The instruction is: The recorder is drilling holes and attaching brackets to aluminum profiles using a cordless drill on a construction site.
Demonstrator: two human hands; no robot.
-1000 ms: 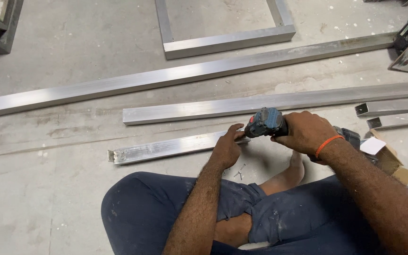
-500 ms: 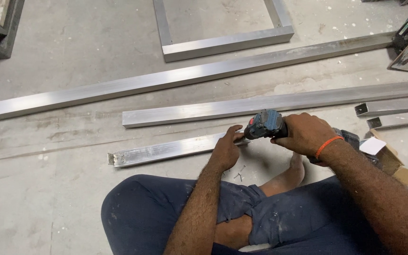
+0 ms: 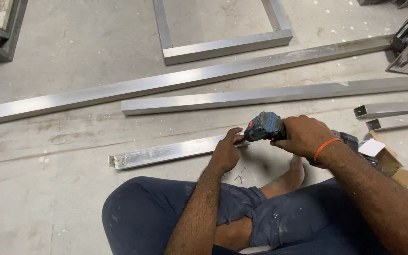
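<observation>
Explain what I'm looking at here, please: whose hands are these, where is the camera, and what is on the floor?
The one view comes from a camera on a person's head, looking down at their own crossed legs and hands. The right hand, with an orange wristband, grips a dark blue power drill. The left hand rests on a short aluminium bar lying on the concrete floor, beside the drill's tip. Longer aluminium bars and a rectangular frame lie further away. A few small screws lie by the knee, and a cardboard box sits at the right.
</observation>
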